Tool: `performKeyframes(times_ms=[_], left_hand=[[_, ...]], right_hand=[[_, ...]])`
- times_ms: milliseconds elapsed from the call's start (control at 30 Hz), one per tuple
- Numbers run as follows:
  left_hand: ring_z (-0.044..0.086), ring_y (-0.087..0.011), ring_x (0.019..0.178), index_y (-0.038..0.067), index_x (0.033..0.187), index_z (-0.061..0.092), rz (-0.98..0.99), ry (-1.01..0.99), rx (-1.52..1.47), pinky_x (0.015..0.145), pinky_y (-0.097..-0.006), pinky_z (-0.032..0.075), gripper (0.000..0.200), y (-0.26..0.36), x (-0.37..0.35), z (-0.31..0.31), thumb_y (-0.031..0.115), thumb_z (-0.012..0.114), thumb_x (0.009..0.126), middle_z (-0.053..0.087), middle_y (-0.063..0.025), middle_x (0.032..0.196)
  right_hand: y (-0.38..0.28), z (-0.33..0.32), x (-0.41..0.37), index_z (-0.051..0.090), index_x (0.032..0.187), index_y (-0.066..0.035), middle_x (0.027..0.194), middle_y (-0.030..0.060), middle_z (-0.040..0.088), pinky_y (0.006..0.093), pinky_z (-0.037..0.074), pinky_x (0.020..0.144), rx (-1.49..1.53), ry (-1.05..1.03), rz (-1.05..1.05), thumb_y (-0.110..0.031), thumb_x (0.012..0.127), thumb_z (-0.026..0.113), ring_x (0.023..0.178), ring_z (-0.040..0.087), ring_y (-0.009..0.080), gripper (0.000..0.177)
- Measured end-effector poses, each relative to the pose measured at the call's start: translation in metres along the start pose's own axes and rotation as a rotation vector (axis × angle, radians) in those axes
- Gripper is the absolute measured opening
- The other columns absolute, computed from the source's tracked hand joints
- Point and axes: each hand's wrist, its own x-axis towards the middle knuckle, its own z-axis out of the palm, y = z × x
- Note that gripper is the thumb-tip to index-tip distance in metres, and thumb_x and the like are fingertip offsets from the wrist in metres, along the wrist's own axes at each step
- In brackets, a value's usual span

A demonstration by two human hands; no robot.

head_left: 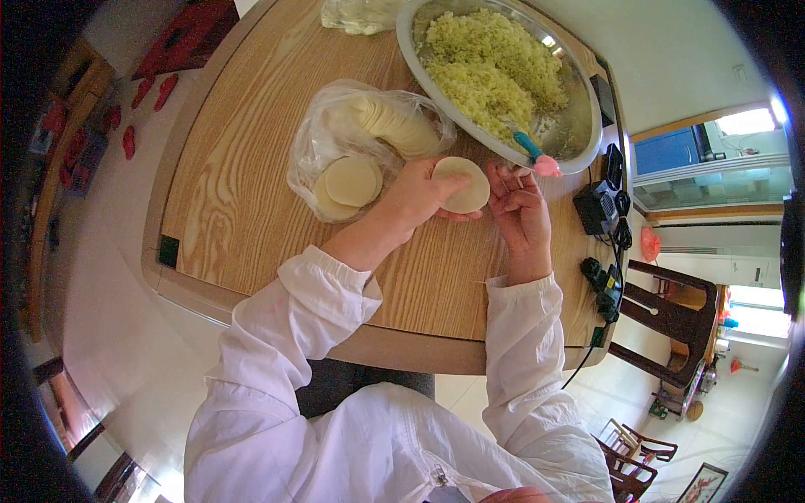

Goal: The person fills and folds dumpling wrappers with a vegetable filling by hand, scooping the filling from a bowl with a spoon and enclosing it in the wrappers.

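Here, wrapper (pixel 474 189) in left hand (pixel 417 196), seemingly face up.

left hand (pixel 412 199) partly hidden behind dough round (pixel 464 189); bag (pixel 362 13), top centre, cut off by edge; framed picture (pixel 703 484), lower right, too small to tell.

Daylight, moderately bright. Window (pixel 759 312) at right edge blown out; small glints on metal bowl (pixel 584 94), upper right. Strong fisheye: table (pixel 231 180) edges bow, corners vignette black. Left margin dimmer, grainy. Round wrapper (pixel 471 198), frame centre, acceptably sharp.
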Motion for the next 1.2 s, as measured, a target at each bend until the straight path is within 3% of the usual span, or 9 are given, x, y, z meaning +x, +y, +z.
performKeyframes(times_ms=[700, 900, 1000, 1067, 1100, 1200], left_hand=[[0.064, -0.0227, 0.069, -0.002, 0.099, 0.057, -0.003, 0.000, 0.006, 0.055, -0.0290, 0.054, 0.026, 0.000, 0.000, 0.000, 0.017, 0.057, 0.082, 0.064, -0.0127, 0.087], [0.064, -0.0232, 0.070, -0.003, 0.099, 0.056, 0.007, 0.008, 0.004, 0.056, -0.0298, 0.055, 0.026, -0.001, 0.001, 0.000, 0.017, 0.058, 0.081, 0.063, -0.0132, 0.088], [0.064, -0.0233, 0.069, -0.003, 0.100, 0.056, 0.008, 0.002, -0.003, 0.056, -0.0298, 0.055, 0.027, -0.001, 0.000, 0.000, 0.017, 0.058, 0.081, 0.063, -0.0133, 0.088], [0.064, -0.0232, 0.069, -0.003, 0.099, 0.056, 0.017, -0.001, -0.007, 0.056, -0.0298, 0.055, 0.027, 0.001, -0.002, 0.001, 0.017, 0.058, 0.081, 0.063, -0.0132, 0.088], [0.064, -0.0232, 0.069, -0.003, 0.099, 0.057, 0.021, -0.003, -0.009, 0.056, -0.0298, 0.055, 0.027, 0.002, -0.002, 0.002, 0.017, 0.059, 0.081, 0.063, -0.0132, 0.087], [0.064, -0.0233, 0.069, -0.003, 0.100, 0.056, 0.007, 0.000, 0.007, 0.057, -0.0299, 0.055, 0.028, 0.001, -0.001, 0.000, 0.018, 0.058, 0.081, 0.063, -0.0132, 0.088]], right_hand=[[0.001, -0.003, 0.001, 0.048, 0.104, 0.001, 0.107, 0.0156, 0.054, 0.0490, 0.034, 0.098, -0.057, -0.018, 0.004, 0.018, 0.051, 0.031, 0.113, 0.045, 0.0341, 0.058], [0.001, -0.007, 0.003, 0.052, 0.089, 0.001, 0.103, 0.0171, 0.056, 0.0496, 0.035, 0.097, -0.035, -0.096, 0.010, 0.018, 0.050, 0.031, 0.110, 0.047, 0.0363, 0.048], [0.000, 0.004, -0.002, 0.052, 0.070, 0.001, 0.097, 0.0182, 0.059, 0.0506, 0.037, 0.095, -0.086, 0.009, 0.003, 0.018, 0.057, 0.035, 0.109, 0.047, 0.0389, 0.028], [0.001, -0.010, 0.004, 0.048, 0.057, -0.001, 0.089, 0.0161, 0.061, 0.0426, 0.037, 0.096, -0.034, -0.148, 0.017, 0.015, 0.063, 0.039, 0.111, 0.047, 0.0339, 0.020], [0.001, -0.010, 0.005, 0.046, 0.051, -0.002, 0.085, 0.0151, 0.062, 0.0386, 0.037, 0.096, -0.008, -0.227, 0.024, 0.014, 0.066, 0.041, 0.112, 0.047, 0.0314, 0.023], [0.002, -0.007, 0.002, 0.039, 0.044, -0.004, 0.083, 0.0156, 0.062, 0.0380, 0.037, 0.095, -0.070, -0.146, 0.000, 0.007, 0.074, 0.044, 0.112, 0.047, 0.0317, 0.033]])
